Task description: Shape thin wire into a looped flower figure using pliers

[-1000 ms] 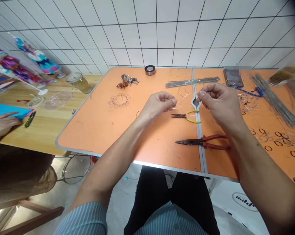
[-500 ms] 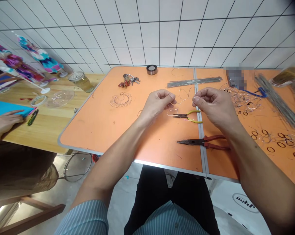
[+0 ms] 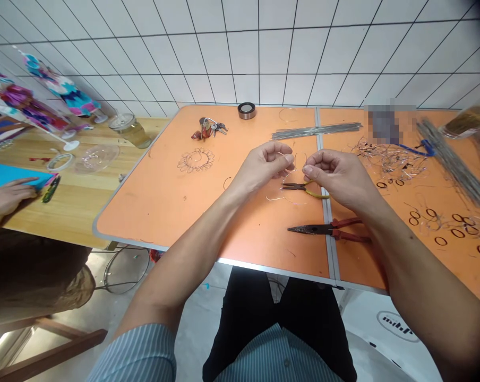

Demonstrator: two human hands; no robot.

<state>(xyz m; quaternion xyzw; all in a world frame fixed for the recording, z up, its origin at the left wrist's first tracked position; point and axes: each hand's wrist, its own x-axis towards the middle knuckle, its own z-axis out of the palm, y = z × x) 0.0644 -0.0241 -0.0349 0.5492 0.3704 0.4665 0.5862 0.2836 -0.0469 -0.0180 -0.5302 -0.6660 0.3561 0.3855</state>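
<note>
My left hand [image 3: 272, 163] and my right hand [image 3: 331, 172] are close together above the orange table, both with thumb and fingers pinched. Between them runs a thin bent wire [image 3: 300, 155], with a loop that rises above the fingertips and curved lengths below. Just under the fingertips lie small pliers with yellow handles [image 3: 317, 194]. Larger pliers with red handles [image 3: 349, 231] rest nearer the front edge, their jaws pointing left. Left of my hands is a flower-shaped wire ring [image 3: 196, 160].
Beyond my hands lie a bundle of straight wires [image 3: 317, 131], a tape roll [image 3: 247, 110] and keys [image 3: 210, 129]. Tangled wire [image 3: 395, 159] and dark rings [image 3: 457, 233] are at right. Another person's hand [image 3: 11, 199] rests at far left, near a jar [image 3: 130, 130].
My hands have come closer together, the right one moving left. The wire between them has turned, its loop now upright and its curved part hanging lower over the small pliers.
</note>
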